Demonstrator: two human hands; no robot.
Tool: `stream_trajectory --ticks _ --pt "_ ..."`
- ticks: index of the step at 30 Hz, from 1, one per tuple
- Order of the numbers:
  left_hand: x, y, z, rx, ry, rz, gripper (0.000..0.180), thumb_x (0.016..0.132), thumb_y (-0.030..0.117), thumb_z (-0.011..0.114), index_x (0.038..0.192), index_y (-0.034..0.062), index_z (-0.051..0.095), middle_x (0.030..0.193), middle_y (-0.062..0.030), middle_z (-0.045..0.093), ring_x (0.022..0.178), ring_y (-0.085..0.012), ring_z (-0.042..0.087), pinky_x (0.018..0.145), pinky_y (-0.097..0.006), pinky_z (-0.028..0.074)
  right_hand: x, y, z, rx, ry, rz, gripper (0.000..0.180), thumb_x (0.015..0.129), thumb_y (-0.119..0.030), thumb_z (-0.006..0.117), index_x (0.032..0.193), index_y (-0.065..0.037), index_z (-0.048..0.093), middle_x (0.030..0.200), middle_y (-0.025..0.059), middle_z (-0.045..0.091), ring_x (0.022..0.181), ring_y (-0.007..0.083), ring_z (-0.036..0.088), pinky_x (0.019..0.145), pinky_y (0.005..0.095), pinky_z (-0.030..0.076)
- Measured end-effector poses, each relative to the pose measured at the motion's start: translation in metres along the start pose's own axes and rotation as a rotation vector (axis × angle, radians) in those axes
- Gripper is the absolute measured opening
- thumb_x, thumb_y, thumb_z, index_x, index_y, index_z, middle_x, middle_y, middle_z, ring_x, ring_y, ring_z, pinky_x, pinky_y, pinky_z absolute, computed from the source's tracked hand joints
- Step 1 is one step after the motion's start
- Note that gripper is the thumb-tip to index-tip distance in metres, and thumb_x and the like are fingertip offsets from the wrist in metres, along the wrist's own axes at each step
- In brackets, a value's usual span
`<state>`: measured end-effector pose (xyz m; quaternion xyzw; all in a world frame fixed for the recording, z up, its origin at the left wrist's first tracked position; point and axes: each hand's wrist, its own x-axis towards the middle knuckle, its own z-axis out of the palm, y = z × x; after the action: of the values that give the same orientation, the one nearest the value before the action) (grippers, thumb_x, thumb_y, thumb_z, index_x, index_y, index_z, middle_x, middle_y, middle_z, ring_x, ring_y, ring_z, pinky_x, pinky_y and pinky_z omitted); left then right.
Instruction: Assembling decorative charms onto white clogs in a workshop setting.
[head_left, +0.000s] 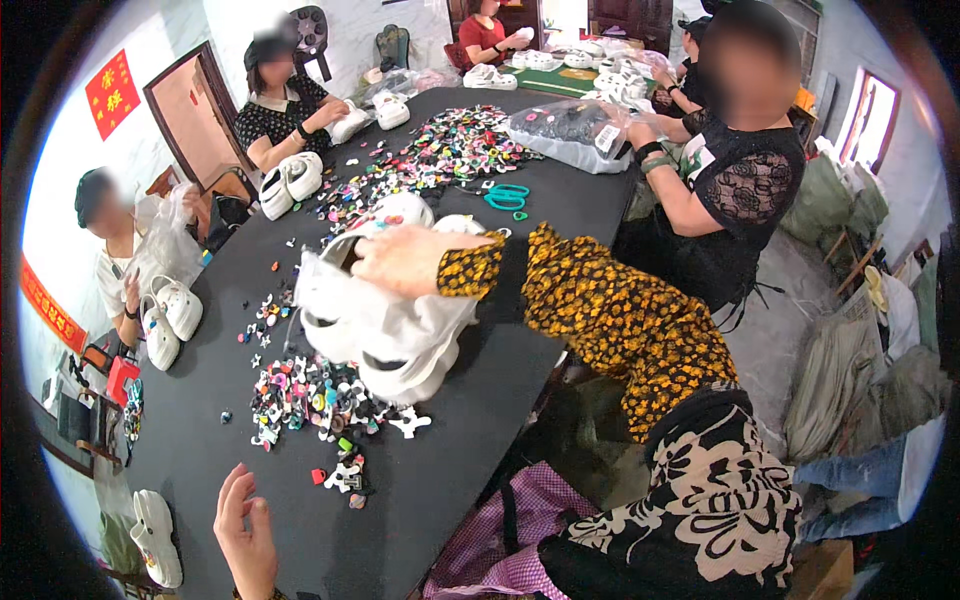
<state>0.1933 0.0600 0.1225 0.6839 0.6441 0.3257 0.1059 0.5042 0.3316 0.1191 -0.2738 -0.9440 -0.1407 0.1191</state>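
Observation:
My right hand (pixel 400 260) reaches across the black table, fingers curled over a bundle of white clogs (pixel 405 375) held above the tabletop. Thin whitish plastic (pixel 325 285) seems to wrap part of the bundle, though motion blurs it. At the near left, my left hand (pixel 245 530) is raised with nothing in it, fingers extended and thumb apart. Between my hands lies a pile of small colourful shoe charms (pixel 300 395), some under the clogs' edge. Just behind my right hand is another white clog (pixel 405 208) with charms on it, partly hidden.
A larger charm heap (pixel 450 150) spreads over the far table, near teal-handled scissors (pixel 507 196). White clogs (pixel 290 185) stand along the left edge. Several co-workers sit or stand around; one at right handles a filled plastic bag (pixel 575 135). Sacks (pixel 840 370) line the right side.

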Motion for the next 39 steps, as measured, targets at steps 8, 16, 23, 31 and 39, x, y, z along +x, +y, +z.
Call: stream_trajectory --ticks 8,16,23,31,39 --pt "-0.007 0.007 -0.011 -0.096 0.028 -0.184 0.037 0.088 0.000 0.048 0.124 -0.0013 0.052 0.118 -0.0105 0.059 0.102 -0.0185 0.058 0.088 -0.029 0.045 -0.041 0.087 0.005 -0.182 0.089 0.015 0.012 0.079 -0.015 0.055 0.086 -0.008 0.061 0.094 0.0093 0.058 0.093 0.0250 0.060 0.080 0.0363 0.050" --pt "0.002 0.042 -0.018 -0.080 0.086 -0.093 0.037 0.089 0.001 0.046 0.126 -0.0011 0.052 0.122 -0.0109 0.058 0.104 -0.0176 0.058 0.087 -0.029 0.045 -0.081 0.087 -0.001 -0.087 0.173 0.152 0.034 0.082 -0.013 0.056 0.116 -0.006 0.054 0.121 0.0129 0.051 0.105 0.0295 0.056 0.086 0.0394 0.047" --pt "0.014 0.057 -0.037 -0.254 0.284 0.123 0.064 0.091 0.041 0.054 0.132 -0.0071 0.041 0.127 -0.0225 0.052 0.103 -0.0257 0.060 0.082 -0.033 0.048 -0.092 -0.019 -0.023 0.173 0.377 0.019 0.042 0.076 -0.003 0.060 0.118 -0.004 0.055 0.122 0.0155 0.053 0.112 0.0299 0.052 0.095 0.0397 0.041" --pt "0.015 0.065 -0.095 -0.583 0.365 0.067 0.099 0.083 0.060 0.056 0.146 -0.0009 0.009 0.125 -0.0279 0.050 0.093 -0.0261 0.063 0.077 -0.036 0.051 -0.119 -0.126 0.030 0.571 0.107 0.276 0.037 0.075 -0.003 0.064 0.111 -0.003 0.059 0.126 0.0163 0.052 0.114 0.0321 0.050 0.096 0.0395 0.040" --pt "0.041 -0.017 -0.121 -0.695 -0.001 0.324 0.087 0.084 0.053 0.056 0.141 -0.0027 0.021 0.128 -0.0260 0.049 0.091 -0.0253 0.061 0.081 -0.038 0.048 -0.115 -0.138 0.037 0.493 0.271 0.525 0.019 0.076 0.004 0.058 0.094 0.001 0.063 0.109 0.0176 0.062 0.102 0.0323 0.058 0.090 0.0371 0.045"
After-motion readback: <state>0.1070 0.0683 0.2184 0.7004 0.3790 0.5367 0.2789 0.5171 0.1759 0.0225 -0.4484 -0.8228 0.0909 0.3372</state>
